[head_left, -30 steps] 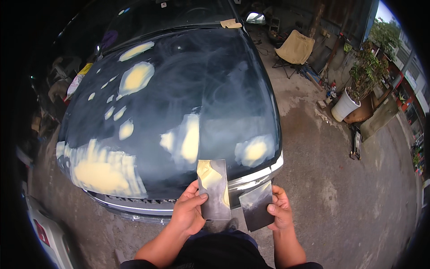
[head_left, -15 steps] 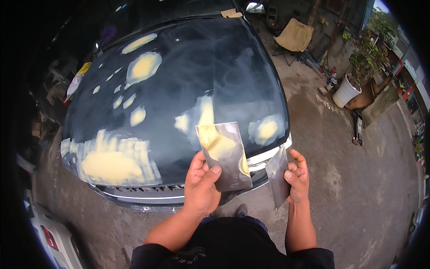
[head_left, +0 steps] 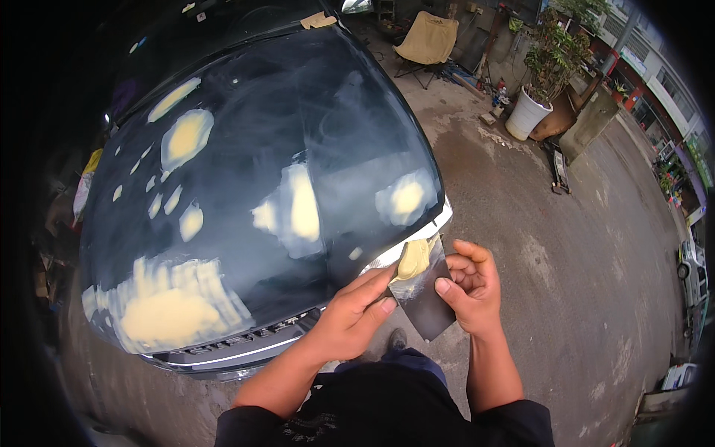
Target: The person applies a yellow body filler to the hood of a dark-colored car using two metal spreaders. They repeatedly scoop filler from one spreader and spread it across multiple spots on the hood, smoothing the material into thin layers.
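Observation:
In front of me, my right hand (head_left: 474, 292) grips a grey metal putty spreader (head_left: 426, 307), thumb on its face. A lump of pale yellow putty (head_left: 414, 258) sits at the spreader's upper end. Close against its left side is my left hand (head_left: 356, 316), fingers and thumb closed on a second putty spreader that is turned nearly edge-on and mostly hidden. Just beyond the hands is a dark car hood (head_left: 350, 127). Pale filler patches mark it: a broad one (head_left: 175, 309) at the near left, one (head_left: 304, 205) near the middle, one (head_left: 407, 199) at the right.
The headlight (head_left: 387, 255) and front edge of the car lie close to my hands. My shoe (head_left: 397, 340) stands on the concrete floor below. Farther right are a tan folding chair (head_left: 428, 37), a white plant pot (head_left: 529, 114) and a floor jack (head_left: 558, 167).
My view has swung right, so the hood sits farther left. Both hands have come together. The left spreader has tipped from face-on to nearly edge-on, and putty now shows on the right one.

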`<action>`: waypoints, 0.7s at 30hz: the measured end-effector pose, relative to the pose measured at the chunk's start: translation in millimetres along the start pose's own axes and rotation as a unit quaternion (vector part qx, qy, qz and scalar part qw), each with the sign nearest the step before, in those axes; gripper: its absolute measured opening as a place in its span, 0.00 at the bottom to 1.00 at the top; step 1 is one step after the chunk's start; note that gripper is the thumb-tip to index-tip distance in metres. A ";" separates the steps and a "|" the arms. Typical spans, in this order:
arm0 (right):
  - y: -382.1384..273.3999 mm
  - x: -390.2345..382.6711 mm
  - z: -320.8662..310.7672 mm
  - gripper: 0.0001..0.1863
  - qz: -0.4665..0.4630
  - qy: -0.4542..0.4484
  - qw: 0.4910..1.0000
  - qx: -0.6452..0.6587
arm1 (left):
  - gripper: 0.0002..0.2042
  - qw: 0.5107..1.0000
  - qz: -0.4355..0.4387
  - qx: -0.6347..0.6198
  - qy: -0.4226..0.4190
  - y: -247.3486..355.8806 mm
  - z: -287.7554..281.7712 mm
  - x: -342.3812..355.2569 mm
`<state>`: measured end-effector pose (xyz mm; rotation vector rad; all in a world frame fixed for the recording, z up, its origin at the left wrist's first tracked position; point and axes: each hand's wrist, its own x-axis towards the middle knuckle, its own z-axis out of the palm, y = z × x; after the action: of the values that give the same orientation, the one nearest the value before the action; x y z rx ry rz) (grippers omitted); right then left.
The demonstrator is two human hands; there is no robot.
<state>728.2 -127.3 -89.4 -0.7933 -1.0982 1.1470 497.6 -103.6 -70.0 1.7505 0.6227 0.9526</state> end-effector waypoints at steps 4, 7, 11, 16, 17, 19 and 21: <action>-12.9 0.8 -29.6 0.34 -0.071 0.009 0.997 0.043 | 0.25 0.985 0.049 0.163 -0.014 -3.2 15.1 22.3; -33.6 6.4 -62.9 0.35 -0.143 0.027 0.989 0.025 | 0.23 0.983 0.003 0.178 -0.051 -13.8 32.7 37.9; -61.3 12.1 -120.4 0.36 -0.305 -0.073 0.938 -0.147 | 0.21 0.970 -0.161 -0.171 -0.055 -51.4 48.7 60.6; -89.3 31.9 -176.3 0.38 -0.196 -0.228 0.935 -0.186 | 0.22 0.915 -0.146 -0.362 -0.095 -68.2 103.3 112.4; -92.8 37.8 -192.7 0.38 -0.188 -0.230 0.932 -0.207 | 0.22 0.924 -0.141 -0.345 -0.091 -76.6 115.7 120.2; -98.6 52.5 -227.8 0.37 -0.169 -0.235 0.924 -0.250 | 0.22 0.928 -0.148 -0.333 -0.082 -76.5 138.7 139.7; -105.5 64.4 -255.8 0.37 -0.132 -0.238 0.916 -0.294 | 0.22 0.924 -0.162 -0.339 -0.075 -84.2 157.5 152.0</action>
<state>1006.1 -81.2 -52.4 -0.7994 -1.9540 0.7922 714.9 -38.8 -129.8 1.0476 0.3962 0.6783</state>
